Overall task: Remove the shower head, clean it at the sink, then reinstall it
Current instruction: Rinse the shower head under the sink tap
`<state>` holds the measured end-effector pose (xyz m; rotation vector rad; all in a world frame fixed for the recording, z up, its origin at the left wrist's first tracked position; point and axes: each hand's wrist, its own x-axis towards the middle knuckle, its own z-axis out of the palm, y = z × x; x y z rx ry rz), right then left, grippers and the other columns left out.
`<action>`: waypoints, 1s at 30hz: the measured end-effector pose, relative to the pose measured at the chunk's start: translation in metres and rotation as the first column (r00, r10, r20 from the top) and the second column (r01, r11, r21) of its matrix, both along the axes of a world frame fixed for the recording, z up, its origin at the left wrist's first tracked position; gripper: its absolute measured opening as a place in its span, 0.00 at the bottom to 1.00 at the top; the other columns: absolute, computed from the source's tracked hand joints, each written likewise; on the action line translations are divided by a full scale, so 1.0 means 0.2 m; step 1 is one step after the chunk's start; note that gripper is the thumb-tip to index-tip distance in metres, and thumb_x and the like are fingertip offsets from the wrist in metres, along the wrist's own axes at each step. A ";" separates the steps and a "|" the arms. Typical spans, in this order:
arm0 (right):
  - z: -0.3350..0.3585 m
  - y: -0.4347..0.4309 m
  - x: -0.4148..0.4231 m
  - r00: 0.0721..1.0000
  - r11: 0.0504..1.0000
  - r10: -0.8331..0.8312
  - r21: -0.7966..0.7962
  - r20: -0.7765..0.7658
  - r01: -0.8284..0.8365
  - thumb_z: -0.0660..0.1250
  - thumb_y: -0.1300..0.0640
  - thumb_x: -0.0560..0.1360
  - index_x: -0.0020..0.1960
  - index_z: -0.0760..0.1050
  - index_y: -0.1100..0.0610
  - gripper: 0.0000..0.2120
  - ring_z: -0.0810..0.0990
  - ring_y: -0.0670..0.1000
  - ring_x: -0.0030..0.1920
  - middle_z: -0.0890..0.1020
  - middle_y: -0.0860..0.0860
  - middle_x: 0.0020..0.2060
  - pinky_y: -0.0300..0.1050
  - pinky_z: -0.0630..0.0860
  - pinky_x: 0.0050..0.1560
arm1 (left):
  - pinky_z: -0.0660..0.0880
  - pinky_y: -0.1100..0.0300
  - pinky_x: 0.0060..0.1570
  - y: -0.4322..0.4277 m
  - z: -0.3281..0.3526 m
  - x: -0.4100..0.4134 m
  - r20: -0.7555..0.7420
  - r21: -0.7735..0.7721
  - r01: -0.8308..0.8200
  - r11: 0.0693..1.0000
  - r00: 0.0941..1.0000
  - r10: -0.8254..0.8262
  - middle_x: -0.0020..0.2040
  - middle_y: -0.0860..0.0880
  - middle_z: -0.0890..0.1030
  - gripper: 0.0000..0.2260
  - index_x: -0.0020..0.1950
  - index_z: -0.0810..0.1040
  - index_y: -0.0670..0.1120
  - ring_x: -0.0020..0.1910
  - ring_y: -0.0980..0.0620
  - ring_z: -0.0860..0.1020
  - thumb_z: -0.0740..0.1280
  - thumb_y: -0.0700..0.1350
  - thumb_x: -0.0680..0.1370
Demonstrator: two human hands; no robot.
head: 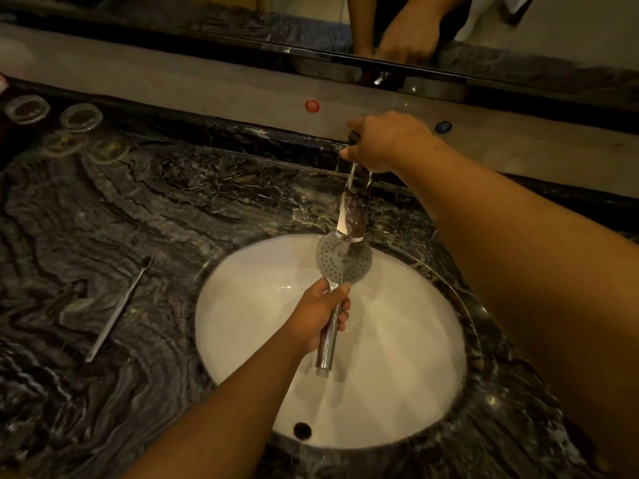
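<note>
Left hand (320,318) grips the chrome handle, holding the shower head (340,262) face-up over the back of the sink (397,375), right under the faucet (352,209) at the table's rear edge; right hand (387,141) is curled round the faucet's top. Best play, I'd say: gentle flow, tilt the face slowly so every nozzle rinses, then scrub with the toothbrush (117,305) lying toward the left edge.

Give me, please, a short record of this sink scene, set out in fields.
left hand: grips the shower head by its handle, spray face up
right hand: grips the top of the faucet
water: runs from the spout onto the spray face
sink: white basin, under the shower head
toothbrush: lies on the countertop, left of the sink
</note>
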<state>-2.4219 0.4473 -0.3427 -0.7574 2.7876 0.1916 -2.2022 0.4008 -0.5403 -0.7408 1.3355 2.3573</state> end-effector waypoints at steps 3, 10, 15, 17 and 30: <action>0.00 0.00 0.00 1.000 1.000 -0.003 0.002 -0.004 0.003 0.60 0.38 0.80 0.75 0.68 0.52 0.28 0.75 0.62 0.65 0.76 0.58 0.68 0.56 0.74 0.58 | 0.73 0.59 0.29 0.02 0.01 0.00 -0.007 0.010 0.004 1.000 1.000 -0.004 0.36 0.46 0.77 0.08 0.51 0.72 0.45 0.30 0.51 0.73 0.68 0.49 0.80; -0.01 0.01 0.01 1.000 1.000 -0.007 -0.015 -0.001 0.007 0.61 0.39 0.80 0.74 0.68 0.52 0.27 0.75 0.62 0.65 0.76 0.58 0.67 0.56 0.75 0.60 | 0.72 0.58 0.32 0.04 0.00 0.04 -0.003 0.027 -0.004 1.000 1.000 0.004 0.37 0.45 0.76 0.12 0.56 0.73 0.45 0.31 0.51 0.72 0.67 0.52 0.80; -0.01 0.01 0.01 1.000 1.000 -0.015 -0.021 0.006 0.015 0.61 0.39 0.81 0.75 0.67 0.51 0.27 0.75 0.62 0.64 0.76 0.58 0.68 0.55 0.75 0.58 | 0.74 0.56 0.37 0.03 0.01 0.01 -0.014 -0.025 -0.038 0.999 0.999 0.038 0.43 0.42 0.79 0.10 0.57 0.75 0.43 0.34 0.50 0.75 0.65 0.48 0.81; -0.01 0.01 0.00 1.000 1.000 -0.002 -0.019 0.009 0.003 0.61 0.40 0.81 0.76 0.65 0.50 0.28 0.75 0.62 0.65 0.76 0.58 0.68 0.54 0.74 0.57 | 0.75 0.55 0.41 0.02 0.01 -0.01 -0.012 -0.075 -0.032 0.997 0.999 0.031 0.46 0.42 0.80 0.10 0.59 0.76 0.43 0.37 0.50 0.77 0.65 0.47 0.81; -0.06 0.01 -0.02 1.000 0.998 -0.019 -0.065 -0.021 0.018 0.61 0.39 0.80 0.74 0.68 0.49 0.26 0.76 0.61 0.63 0.78 0.57 0.65 0.53 0.73 0.52 | 0.76 0.56 0.36 0.04 0.02 0.01 0.059 0.035 -0.081 0.996 0.995 0.079 0.41 0.43 0.78 0.10 0.54 0.76 0.41 0.35 0.49 0.77 0.68 0.47 0.79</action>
